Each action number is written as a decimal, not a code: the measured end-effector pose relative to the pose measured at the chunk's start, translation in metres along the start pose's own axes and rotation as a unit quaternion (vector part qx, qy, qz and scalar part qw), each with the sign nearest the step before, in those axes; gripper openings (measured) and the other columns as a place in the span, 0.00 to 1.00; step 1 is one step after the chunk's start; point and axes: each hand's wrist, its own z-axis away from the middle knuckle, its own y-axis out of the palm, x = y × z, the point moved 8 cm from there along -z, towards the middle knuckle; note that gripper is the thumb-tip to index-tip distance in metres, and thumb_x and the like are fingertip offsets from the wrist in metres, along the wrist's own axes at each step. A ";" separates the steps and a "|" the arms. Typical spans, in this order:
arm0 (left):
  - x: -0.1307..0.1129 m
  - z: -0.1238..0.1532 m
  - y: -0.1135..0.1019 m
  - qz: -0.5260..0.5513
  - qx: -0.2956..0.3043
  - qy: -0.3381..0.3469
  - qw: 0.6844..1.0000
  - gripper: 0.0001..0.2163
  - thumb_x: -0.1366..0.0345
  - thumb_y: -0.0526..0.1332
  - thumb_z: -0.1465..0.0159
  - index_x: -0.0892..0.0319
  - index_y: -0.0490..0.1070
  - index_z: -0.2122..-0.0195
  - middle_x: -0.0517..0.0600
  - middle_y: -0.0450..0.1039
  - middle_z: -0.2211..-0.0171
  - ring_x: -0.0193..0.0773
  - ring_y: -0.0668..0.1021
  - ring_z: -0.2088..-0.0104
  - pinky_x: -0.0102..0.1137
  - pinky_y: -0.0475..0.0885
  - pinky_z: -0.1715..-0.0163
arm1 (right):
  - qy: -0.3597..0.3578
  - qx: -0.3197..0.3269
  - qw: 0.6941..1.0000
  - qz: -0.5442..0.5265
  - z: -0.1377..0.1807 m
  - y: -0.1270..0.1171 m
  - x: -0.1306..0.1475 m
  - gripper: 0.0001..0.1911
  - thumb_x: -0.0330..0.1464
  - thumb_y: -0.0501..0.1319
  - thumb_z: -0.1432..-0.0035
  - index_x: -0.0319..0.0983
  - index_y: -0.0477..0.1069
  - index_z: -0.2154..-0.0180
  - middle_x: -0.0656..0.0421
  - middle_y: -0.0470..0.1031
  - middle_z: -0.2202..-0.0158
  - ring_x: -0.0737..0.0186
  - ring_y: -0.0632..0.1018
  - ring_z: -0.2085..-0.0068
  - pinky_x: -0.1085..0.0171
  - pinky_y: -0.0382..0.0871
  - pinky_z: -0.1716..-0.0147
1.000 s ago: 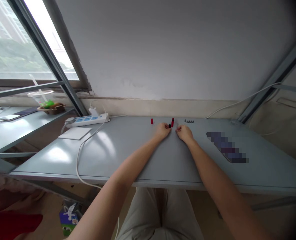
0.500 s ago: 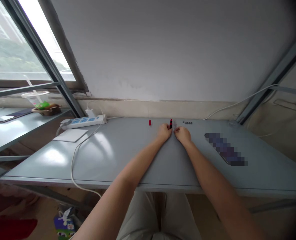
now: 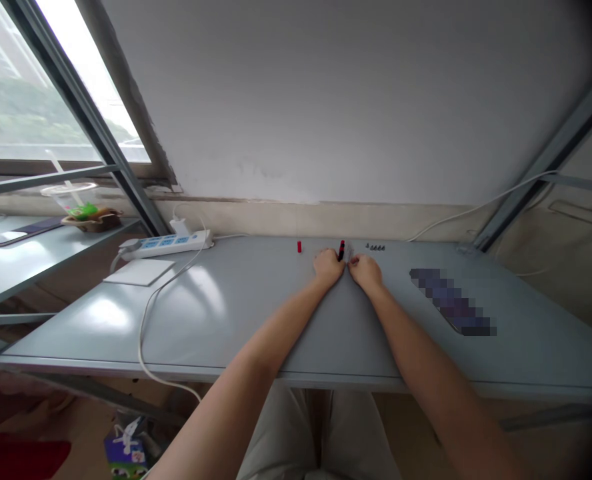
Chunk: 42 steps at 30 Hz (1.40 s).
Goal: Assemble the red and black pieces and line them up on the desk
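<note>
My left hand [image 3: 329,268] is closed around a small red-and-black stick-shaped tool [image 3: 341,250] that stands up past the fingers. Right beside it, my right hand [image 3: 366,271] has its fingertips pinched together; what is between them is too small to make out. A greyish, partly see-through piece [image 3: 349,252] shows between the two hands. To the left, a short red cylinder [image 3: 299,247] stands on the grey desk [image 3: 256,287]. Several small dark pieces [image 3: 377,248] lie in a row behind my right hand.
A pixelated phone-like slab [image 3: 451,301] lies at the right. On the left are a white power strip [image 3: 171,244], a white flat square [image 3: 140,272] and a cable [image 3: 149,317] running over the front edge. The wall [image 3: 296,133] rises behind the desk.
The red-and-black tool leans slightly more than before, and my left hand's fingers have shifted a little around it. My right hand stays almost in place.
</note>
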 end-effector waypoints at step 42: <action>0.065 0.018 -0.045 0.421 0.070 -0.140 0.894 0.09 0.69 0.52 0.39 0.65 0.68 0.61 0.61 0.72 0.59 0.36 0.76 0.63 0.30 0.71 0.66 | -0.071 0.047 0.996 -0.019 0.015 -0.011 0.036 0.17 0.38 0.49 0.42 0.36 0.71 0.70 0.49 0.73 0.70 0.59 0.74 0.67 0.64 0.63 0.69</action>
